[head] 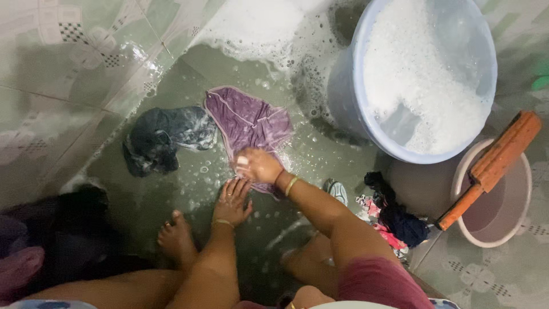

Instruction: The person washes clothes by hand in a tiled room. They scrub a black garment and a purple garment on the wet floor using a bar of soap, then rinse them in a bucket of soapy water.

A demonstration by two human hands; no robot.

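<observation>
Nearest the person, the left hand (231, 201) lies flat with fingers spread on the wet green tiled floor (171, 74), holding nothing, its fingertips just at the near edge of the purple cloth garment (247, 121). The right hand (259, 166) is closed in a loose fist, pressing down on that garment's near end; whether it grips the fabric cannot be told. The garment lies spread on the soapy floor, and a dark wet crumpled cloth (163, 139) lies touching it on the left. To the right lies a heap of dark and patterned clothes (392, 217), then a pink plastic bucket (514, 226) with an orange-backed scrubbing brush (492, 166) across its rim. Farthest stands a pale blue plastic tub (343, 97) full of suds.
</observation>
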